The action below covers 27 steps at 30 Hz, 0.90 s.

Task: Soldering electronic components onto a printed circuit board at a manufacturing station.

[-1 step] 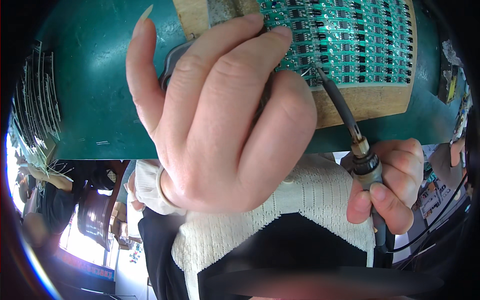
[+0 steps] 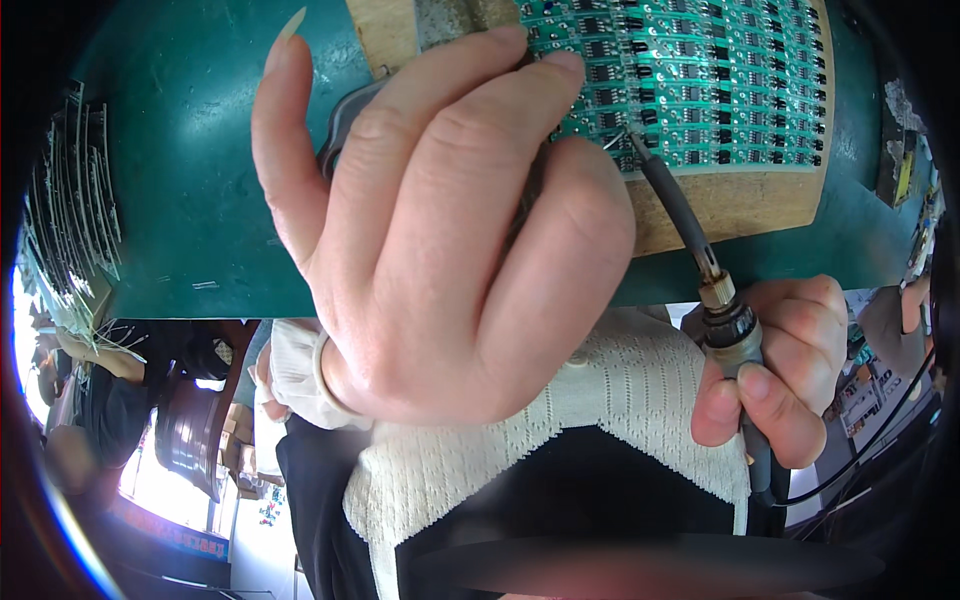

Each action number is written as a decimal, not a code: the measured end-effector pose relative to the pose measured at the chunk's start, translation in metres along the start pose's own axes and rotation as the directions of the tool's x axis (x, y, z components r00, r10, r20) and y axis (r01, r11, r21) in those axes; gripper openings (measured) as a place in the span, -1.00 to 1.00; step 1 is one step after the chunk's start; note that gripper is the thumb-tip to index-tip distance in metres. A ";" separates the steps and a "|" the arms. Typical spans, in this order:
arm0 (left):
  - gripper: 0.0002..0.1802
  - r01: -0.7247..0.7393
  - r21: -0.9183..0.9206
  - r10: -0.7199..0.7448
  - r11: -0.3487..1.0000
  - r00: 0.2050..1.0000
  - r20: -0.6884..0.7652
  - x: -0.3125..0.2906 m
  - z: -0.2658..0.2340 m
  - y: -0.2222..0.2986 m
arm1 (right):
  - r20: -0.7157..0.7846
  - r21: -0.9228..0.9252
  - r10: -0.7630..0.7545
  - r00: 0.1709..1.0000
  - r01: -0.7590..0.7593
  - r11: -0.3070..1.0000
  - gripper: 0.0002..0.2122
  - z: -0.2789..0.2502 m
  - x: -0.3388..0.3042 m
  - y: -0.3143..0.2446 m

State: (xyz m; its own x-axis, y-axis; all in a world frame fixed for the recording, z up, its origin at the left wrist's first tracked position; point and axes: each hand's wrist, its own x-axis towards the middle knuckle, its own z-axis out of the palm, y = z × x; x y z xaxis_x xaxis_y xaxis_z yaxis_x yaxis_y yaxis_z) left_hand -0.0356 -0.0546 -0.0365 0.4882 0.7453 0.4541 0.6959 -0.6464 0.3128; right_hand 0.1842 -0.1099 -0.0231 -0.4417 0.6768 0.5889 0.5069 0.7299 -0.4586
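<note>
A panel of green circuit boards with rows of small black chips lies on a wooden board. My left hand rests over its left edge, two fingertips touching the panel and the little finger raised. My left thumb is hidden. From under the bent index finger pokes a thin silvery wire; its grip is mostly hidden. My right hand is closed round a soldering iron. The iron's tip is at the panel's lower left rows, close beside the wire's end.
A dark green mat covers the table. At the left stands a bundle of thin strips. Under my left hand a dark grey rounded object partly shows, near a metal block. A black cable runs off right of the iron.
The soldering iron's tip has shifted very slightly left. My left hand stays nearly still.
</note>
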 end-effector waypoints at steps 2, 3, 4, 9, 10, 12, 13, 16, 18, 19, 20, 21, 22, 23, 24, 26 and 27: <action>-0.82 -0.012 -0.002 0.012 1.000 1.000 -0.017 -0.001 0.002 -0.001 | 0.005 -0.003 0.009 1.000 -0.009 1.000 -0.81 -0.001 0.000 -0.001; -0.82 -0.018 -0.005 0.018 1.000 1.000 -0.024 -0.001 0.004 -0.001 | 0.012 -0.007 0.019 1.000 -0.019 1.000 -0.81 -0.001 0.000 -0.001; -0.82 -0.024 -0.008 0.024 1.000 0.999 -0.030 -0.001 0.005 -0.001 | 0.014 -0.011 0.021 1.000 -0.021 1.000 -0.81 -0.001 -0.001 -0.002; -0.83 -0.011 0.001 0.011 1.000 1.000 -0.002 0.001 -0.001 0.002 | -0.017 -0.024 -0.005 1.000 0.005 1.000 -0.81 0.000 0.000 -0.001; -0.83 -0.008 0.000 0.008 1.000 1.000 0.012 0.001 0.000 0.002 | -0.017 -0.027 -0.003 1.000 0.003 1.000 -0.81 -0.001 -0.002 0.001; -0.83 -0.016 0.008 0.016 1.000 1.000 0.018 -0.001 -0.001 0.002 | -0.126 0.029 -0.079 0.989 0.083 0.996 -0.81 0.001 -0.006 0.004; -0.83 -0.026 0.014 0.025 1.000 0.999 0.024 -0.002 -0.001 0.001 | -0.127 0.030 -0.080 0.989 0.084 0.996 -0.81 0.004 -0.010 0.002; -0.84 -0.008 0.046 0.006 0.999 0.999 0.040 0.000 -0.006 0.004 | -0.229 0.047 0.036 0.973 -0.026 0.999 -0.70 0.010 -0.008 -0.003; -0.84 -0.016 0.029 0.015 0.999 0.999 0.034 0.000 -0.002 0.003 | -0.224 0.027 -0.010 0.975 0.017 1.000 -0.71 0.010 -0.009 0.001; -0.84 -0.019 0.021 0.019 1.000 0.999 0.028 0.000 -0.001 0.002 | -0.222 0.020 -0.007 0.975 0.012 1.000 -0.71 0.005 -0.007 -0.001; -0.84 -0.021 0.021 0.021 1.000 0.999 0.030 0.000 0.000 0.003 | -0.086 0.024 0.012 0.996 -0.010 1.000 -0.76 -0.002 -0.005 -0.003; -0.84 -0.018 0.023 0.017 1.000 0.999 0.032 0.000 0.000 0.003 | 0.051 0.026 0.030 0.998 -0.031 0.999 -0.80 -0.005 -0.004 -0.005; -0.84 -0.014 0.025 0.014 1.000 0.999 0.033 0.000 -0.001 0.003 | 0.049 0.027 0.031 0.998 -0.032 0.999 -0.80 -0.004 -0.004 -0.005; -0.84 -0.014 0.027 0.013 1.000 0.999 0.033 0.000 -0.001 0.004 | 0.028 0.025 0.026 0.999 -0.026 0.999 -0.80 -0.003 -0.005 -0.005; -0.84 -0.003 0.039 0.001 0.999 0.998 0.056 0.001 -0.003 0.005 | 0.007 0.023 0.020 1.000 -0.021 1.000 -0.80 -0.002 -0.006 -0.005; -0.84 0.006 0.048 -0.010 0.999 0.997 0.078 0.002 -0.005 0.007 | 0.020 0.028 0.016 1.000 -0.016 0.999 -0.80 -0.004 -0.006 -0.004; -0.84 0.021 0.063 -0.027 0.998 0.995 0.100 0.003 -0.005 0.009 | 0.034 0.031 0.012 0.999 -0.013 0.999 -0.80 -0.005 -0.007 -0.003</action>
State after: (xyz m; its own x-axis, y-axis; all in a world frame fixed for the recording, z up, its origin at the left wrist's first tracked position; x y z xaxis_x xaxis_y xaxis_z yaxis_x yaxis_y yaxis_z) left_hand -0.0305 -0.0587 -0.0281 0.5196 0.7751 0.3594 0.7376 -0.6193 0.2692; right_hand 0.1889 -0.1174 -0.0223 -0.4602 0.6887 0.5603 0.4900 0.7233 -0.4866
